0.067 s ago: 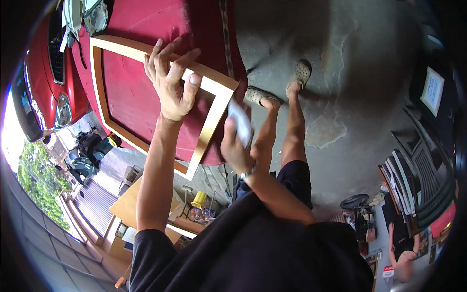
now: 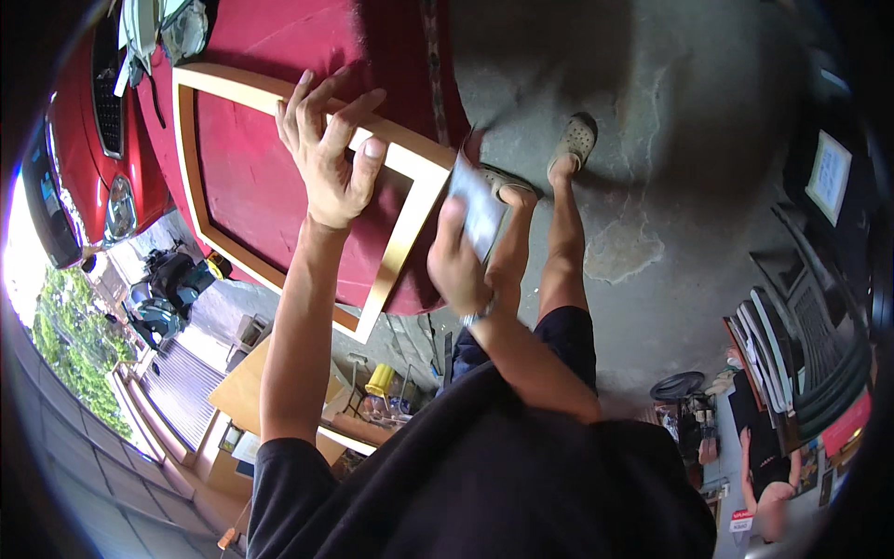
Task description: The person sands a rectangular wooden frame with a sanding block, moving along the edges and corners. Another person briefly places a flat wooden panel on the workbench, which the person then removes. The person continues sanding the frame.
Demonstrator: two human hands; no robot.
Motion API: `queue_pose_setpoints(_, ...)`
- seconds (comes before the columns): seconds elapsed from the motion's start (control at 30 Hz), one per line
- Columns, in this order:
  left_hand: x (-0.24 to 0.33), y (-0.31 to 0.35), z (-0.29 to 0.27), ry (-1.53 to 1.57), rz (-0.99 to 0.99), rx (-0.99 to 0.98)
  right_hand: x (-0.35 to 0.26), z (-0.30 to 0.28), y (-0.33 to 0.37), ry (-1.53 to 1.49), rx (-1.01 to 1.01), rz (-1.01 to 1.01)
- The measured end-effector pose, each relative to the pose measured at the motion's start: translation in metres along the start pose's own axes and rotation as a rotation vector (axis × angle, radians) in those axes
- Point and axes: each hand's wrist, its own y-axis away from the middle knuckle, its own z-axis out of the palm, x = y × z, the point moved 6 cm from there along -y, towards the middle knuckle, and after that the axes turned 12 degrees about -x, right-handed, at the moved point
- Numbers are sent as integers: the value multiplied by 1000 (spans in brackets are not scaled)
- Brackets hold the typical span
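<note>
A pale wooden picture frame (image 2: 396,265) lies on a red-covered table (image 2: 270,158), one corner toward the table's right edge. My left hand (image 2: 328,163) rests across its upper rail, fingers spread and stretched past the outer edge, the thumb apart at the inner side. Just off that right corner, my right hand (image 2: 458,265) is closed on a pale grey sheet (image 2: 477,210), possibly sandpaper; motion blurs it. The sheet is close to the frame's corner; whether it touches the wood I cannot tell.
To the right, a person's legs in clogs (image 2: 577,140) stand on the concrete floor (image 2: 633,242). A red car (image 2: 93,149) is at the left, near a motorcycle (image 2: 163,293). Stacked panels (image 2: 768,345) stand at far right, with another person (image 2: 771,456) below them.
My right hand and the pale sheet have shifted slightly right and outward, away from the frame's side rail. My left hand and the frame stay nearly in place.
</note>
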Motion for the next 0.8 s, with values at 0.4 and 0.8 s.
queue_pose_setpoints(0.4,-2,-2,1,-12,0,15,-73,-64,-49,23,-172,-287)
queue_pose_setpoints(0.8,-6,-2,3,-6,-12,30,-73,-83,-58,259,-375,-390)
